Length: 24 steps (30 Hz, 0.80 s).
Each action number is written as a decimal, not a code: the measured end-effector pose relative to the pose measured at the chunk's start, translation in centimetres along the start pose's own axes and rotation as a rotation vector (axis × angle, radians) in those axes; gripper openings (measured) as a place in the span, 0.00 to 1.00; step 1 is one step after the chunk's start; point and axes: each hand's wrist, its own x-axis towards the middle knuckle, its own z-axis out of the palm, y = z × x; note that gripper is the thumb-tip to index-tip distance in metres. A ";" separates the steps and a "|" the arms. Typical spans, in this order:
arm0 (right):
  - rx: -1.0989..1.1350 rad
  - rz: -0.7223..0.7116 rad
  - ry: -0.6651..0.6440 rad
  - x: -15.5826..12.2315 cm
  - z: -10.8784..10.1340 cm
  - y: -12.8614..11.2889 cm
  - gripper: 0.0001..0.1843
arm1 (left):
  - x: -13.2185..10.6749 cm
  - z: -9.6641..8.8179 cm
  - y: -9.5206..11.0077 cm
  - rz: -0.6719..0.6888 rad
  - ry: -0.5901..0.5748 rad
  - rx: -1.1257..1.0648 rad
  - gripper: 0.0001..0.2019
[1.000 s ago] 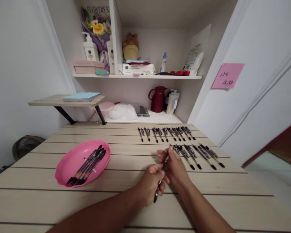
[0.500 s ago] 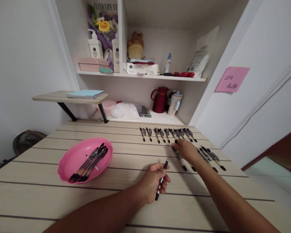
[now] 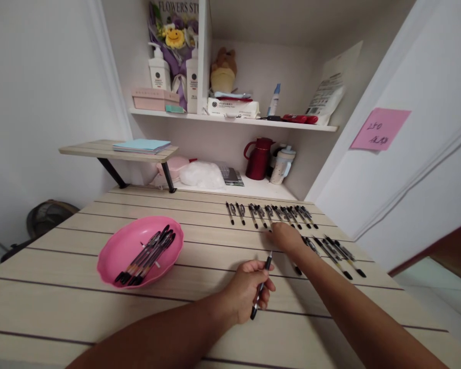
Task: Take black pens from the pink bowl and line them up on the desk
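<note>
My left hand [image 3: 249, 289] is closed around a pen [image 3: 261, 287], held tilted above the table with its thin pointed tip up and its black end down. My right hand [image 3: 286, 237] is low at the table between two rows of pens, its fingers curled and mostly hidden behind the back of the hand. What those fingers hold, if anything, I cannot make out. A far row of pens [image 3: 253, 216] lies just beyond this hand. Nearer pens [image 3: 332, 252] lie to its right, partly covered by my forearm.
A pink bowl [image 3: 107, 251] with several pens [image 3: 148, 256] in it stands on the left of the slatted table [image 3: 200, 241]. Behind are a small raised shelf [image 3: 84, 148] with blue-covered booklets [image 3: 142, 146], a red jug [image 3: 259, 160] and a light tumbler [image 3: 282, 165].
My right hand has moved slightly left and turned so its fingers are more hidden. My left hand still holds the pen in about the same pose. The whole view has shifted slightly.
</note>
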 end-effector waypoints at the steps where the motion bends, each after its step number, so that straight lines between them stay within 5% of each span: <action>1: 0.019 0.007 0.012 0.0 -0.5 0.5 0.16 | 0.0 0.0 0.0 -0.002 0.001 -0.003 0.13; 4: 0.117 0.032 0.050 -0.3 -1.7 2.4 0.19 | -0.1 0.0 0.1 -0.005 0.002 -0.011 0.12; 9: 0.613 0.179 0.175 -2.2 -1.3 4.3 0.16 | -0.2 0.1 0.1 0.013 0.001 -0.041 0.13; 19: 1.443 0.098 -0.168 -8.9 0.5 -2.1 0.21 | 0.2 0.2 -0.2 0.062 0.009 -0.118 0.13; 24: 1.639 0.115 -0.138 -9.2 1.0 -2.6 0.18 | 0.3 0.2 -0.3 0.068 0.031 -0.099 0.10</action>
